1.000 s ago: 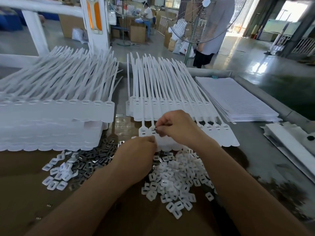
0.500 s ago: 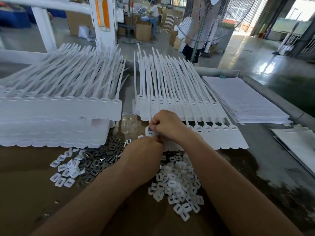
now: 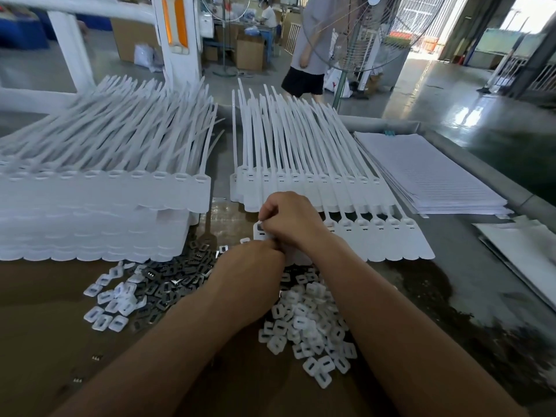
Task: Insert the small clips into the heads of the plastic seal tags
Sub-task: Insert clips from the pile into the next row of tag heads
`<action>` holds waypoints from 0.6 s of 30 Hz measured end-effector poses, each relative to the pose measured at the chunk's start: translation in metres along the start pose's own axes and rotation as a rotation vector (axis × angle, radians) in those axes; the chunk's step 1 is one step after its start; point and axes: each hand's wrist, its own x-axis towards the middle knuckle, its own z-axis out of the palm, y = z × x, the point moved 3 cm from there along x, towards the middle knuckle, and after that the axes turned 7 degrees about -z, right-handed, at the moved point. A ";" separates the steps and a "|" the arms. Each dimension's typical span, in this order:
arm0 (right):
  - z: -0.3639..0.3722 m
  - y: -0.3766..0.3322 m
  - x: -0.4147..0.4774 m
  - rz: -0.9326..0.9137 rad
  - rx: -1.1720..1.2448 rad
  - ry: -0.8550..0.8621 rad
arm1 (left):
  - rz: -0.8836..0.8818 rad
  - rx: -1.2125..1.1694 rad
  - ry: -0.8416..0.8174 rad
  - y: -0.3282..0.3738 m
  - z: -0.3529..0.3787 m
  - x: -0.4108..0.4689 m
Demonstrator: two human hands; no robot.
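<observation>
Our right hand (image 3: 290,219) has its fingers (image 3: 266,212) curled together, and they pinch the head of the tag (image 3: 257,235) at the left end of the near row (image 3: 391,236). A dark slot shows in that head just below the fingertips. We cannot tell whether a clip sits between those fingertips.

Our left hand (image 3: 251,263) lies just below and meets the right hand at the tag. Its back is turned to us and hides its fingers, so we cannot tell whether they are apart, together or clamped on anything.

To the right of the fingers the near row runs on, its heads side by side with slots facing up. Just beyond the fingers lies a second row (image 3: 301,182) of tags, with straps fanning away from us. To the left of the fingers, across a gap, stands a tall stack (image 3: 105,212) of tags.

Below and left of the fingers, beside our left wrist, is a heap of dark clips (image 3: 177,281). Below the fingers, between our forearms, lies a heap of white clips (image 3: 310,326), and a few more of these sit at the far left edge of the dark heap. All of this rests on the table (image 3: 45,341).

Well to the right of the fingers are stacked papers (image 3: 427,176). Far beyond them a person (image 3: 307,55) stands by a fan (image 3: 358,34).
</observation>
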 end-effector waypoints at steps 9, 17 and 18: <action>-0.009 0.012 -0.006 -0.106 0.120 -0.051 | 0.012 0.033 -0.035 0.001 0.000 0.001; -0.032 0.025 -0.046 -0.130 0.186 -0.101 | 0.034 -0.020 -0.010 0.001 -0.005 -0.001; -0.034 0.026 -0.051 -0.123 0.176 -0.130 | 0.035 -0.024 -0.011 0.001 -0.005 -0.001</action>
